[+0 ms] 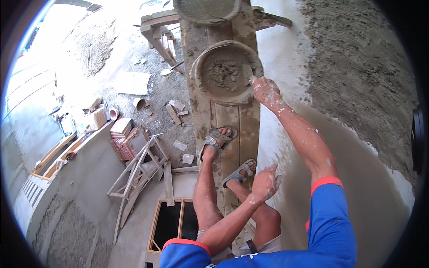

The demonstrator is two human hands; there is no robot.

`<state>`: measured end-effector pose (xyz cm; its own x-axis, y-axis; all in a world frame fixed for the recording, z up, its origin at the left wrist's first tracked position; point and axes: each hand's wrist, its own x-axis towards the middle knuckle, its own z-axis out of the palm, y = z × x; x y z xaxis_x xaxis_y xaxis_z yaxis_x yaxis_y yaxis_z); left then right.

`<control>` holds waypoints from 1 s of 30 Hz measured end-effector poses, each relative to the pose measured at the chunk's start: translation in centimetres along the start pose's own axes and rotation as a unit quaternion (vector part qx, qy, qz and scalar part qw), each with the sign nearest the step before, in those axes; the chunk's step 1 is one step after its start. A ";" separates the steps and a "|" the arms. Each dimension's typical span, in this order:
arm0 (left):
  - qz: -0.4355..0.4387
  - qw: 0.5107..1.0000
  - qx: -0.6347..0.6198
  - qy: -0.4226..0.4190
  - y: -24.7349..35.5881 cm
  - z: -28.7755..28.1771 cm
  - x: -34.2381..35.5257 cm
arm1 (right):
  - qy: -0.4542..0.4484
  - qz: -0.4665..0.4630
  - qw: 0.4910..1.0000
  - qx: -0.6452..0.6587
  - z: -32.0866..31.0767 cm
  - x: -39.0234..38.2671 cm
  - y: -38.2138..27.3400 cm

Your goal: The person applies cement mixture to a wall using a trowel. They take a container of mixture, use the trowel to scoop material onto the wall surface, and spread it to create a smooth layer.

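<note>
My right hand (267,90), flecked with mortar, is closed at the right rim of a round basin (201,85). From it a trowel's blade (247,74) reaches over the basin; its handle is hidden in my fist. Lumpy grey mortar (223,73) lies in the basin, which stands on a plank platform (225,117). Lower down, my left hand (267,182) hangs over my knee beside the wall, fingers loosely bent and apart, with nothing visible in it. To the right, the wall carries smooth wet plaster (353,178) and a rougher dark patch (357,58).
My sandalled feet (221,137) stand on the planks. Beyond the basin sits a second basin (208,11) of grey mix, near a wooden trestle (161,27). Below left are a wooden ladder-like frame (138,172), stacked tiles (129,140), a window frame (181,219) and scattered rubble.
</note>
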<state>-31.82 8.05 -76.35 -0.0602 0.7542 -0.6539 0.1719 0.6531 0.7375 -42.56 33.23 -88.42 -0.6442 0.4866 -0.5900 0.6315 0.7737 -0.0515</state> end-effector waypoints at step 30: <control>0.081 0.994 0.015 0.072 0.2 0.3 0.9 | 0.123 -0.040 0.960 0.250 1.4 -6.7 1.9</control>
<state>-31.56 8.83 -76.81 -0.1689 0.8529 -0.4939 0.2198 0.5211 0.8247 -36.42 30.89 -85.69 -0.7429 0.5620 -0.3635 0.6641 0.5511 -0.5052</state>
